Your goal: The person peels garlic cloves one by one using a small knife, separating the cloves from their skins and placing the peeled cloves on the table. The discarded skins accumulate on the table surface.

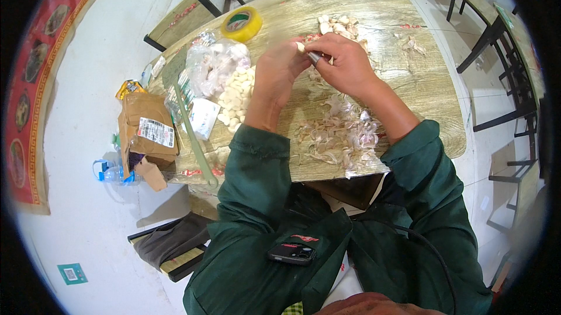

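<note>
Between my two hands, over the middle of the table, is a pale garlic clove (300,47). The fingertips of my left hand (280,72) are closed on it. My right hand (346,63) grips a small metal tool (314,57), probably a short blade, just beside the clove. Left of my left wrist lies a heap of peeled garlic cloves (236,96). Unpeeled cloves (339,26) are piled beyond my right hand. Papery garlic skins (346,135) spread over the table between my forearms.
The wood-patterned table (429,96) holds a roll of yellow tape (241,24), a plastic bag of garlic (217,67), a green fly swatter (190,126), a white packet (202,118) and an open cardboard box (149,126) at the left edge. More skins (413,45) lie far right. Chairs stand around.
</note>
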The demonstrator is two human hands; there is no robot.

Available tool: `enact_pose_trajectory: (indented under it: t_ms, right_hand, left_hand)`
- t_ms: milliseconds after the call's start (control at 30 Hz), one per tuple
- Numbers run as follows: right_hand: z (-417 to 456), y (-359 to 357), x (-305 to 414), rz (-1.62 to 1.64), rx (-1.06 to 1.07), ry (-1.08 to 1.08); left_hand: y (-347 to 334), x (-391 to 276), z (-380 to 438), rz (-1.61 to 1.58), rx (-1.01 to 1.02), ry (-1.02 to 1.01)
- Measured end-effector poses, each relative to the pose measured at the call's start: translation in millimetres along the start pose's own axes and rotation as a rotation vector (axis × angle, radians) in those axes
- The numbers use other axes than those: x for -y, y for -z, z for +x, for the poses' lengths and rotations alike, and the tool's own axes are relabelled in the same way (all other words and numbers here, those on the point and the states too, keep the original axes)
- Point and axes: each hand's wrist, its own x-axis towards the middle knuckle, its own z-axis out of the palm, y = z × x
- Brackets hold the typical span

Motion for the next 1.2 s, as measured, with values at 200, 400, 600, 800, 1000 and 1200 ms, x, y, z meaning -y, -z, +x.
enact_pose_trajectory:
  t_ms: [200, 400, 600, 800, 1000, 1200]
  right_hand:
    - [-2, 0, -1, -0.133, -0.011, 0.027]
    - [-2, -1, 2, -0.178, -0.052, 0.097]
    - [-2, -2, 0, -0.186, -0.012, -0.002]
    - [11, 11, -18, -0.091, -0.158, -0.208]
    - [1, 0, -3, 0.018, 0.014, 0.011]
    - [-1, -2, -3, -0.079, 0.002, 0.038]
  left_hand:
    - [-1, 6, 2, 0.027, -0.002, -0.049]
    - [0, 18, 6, 0.133, -0.054, -0.135]
    - [-4, 17, 4, 0.224, -0.078, -0.123]
    - [-8, 3, -3, 0.172, -0.067, -0.007]
    - [5, 8, 3, 0.071, -0.081, -0.040]
    - [3, 14, 5, 0.112, -0.070, -0.078]
